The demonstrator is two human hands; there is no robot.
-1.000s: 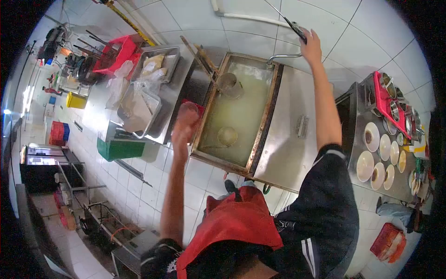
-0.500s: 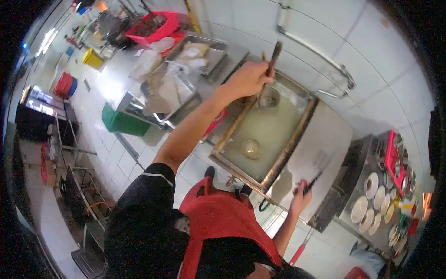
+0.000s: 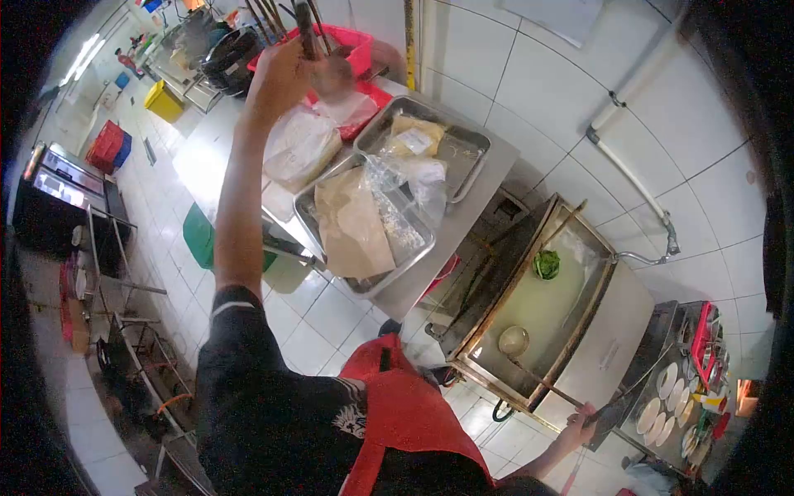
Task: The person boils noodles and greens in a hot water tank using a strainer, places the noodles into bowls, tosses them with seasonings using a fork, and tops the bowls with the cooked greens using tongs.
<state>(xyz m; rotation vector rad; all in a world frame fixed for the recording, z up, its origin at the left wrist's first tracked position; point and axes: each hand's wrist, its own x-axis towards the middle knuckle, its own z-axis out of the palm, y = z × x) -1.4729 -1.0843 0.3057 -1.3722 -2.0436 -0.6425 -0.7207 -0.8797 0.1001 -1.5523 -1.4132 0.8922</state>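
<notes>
Toward eleven o'clock, the left hand (image 3: 279, 74) is clenched around a dark, stick-like handle (image 3: 304, 29), the rounded form beside it too blurred to identify; toward five, the right hand (image 3: 576, 426) grasps the long, thin handle of a round metal ladle (image 3: 514, 340). The ladle's bowl sits in a rectangular metal vat (image 3: 491, 384) of cloudy liquid at four o'clock, below green leaves (image 3: 545, 264). At twelve, shallow steel trays (image 3: 463, 155) hold brown paper (image 3: 351, 227) and clear plastic bags (image 3: 426, 178).
</notes>
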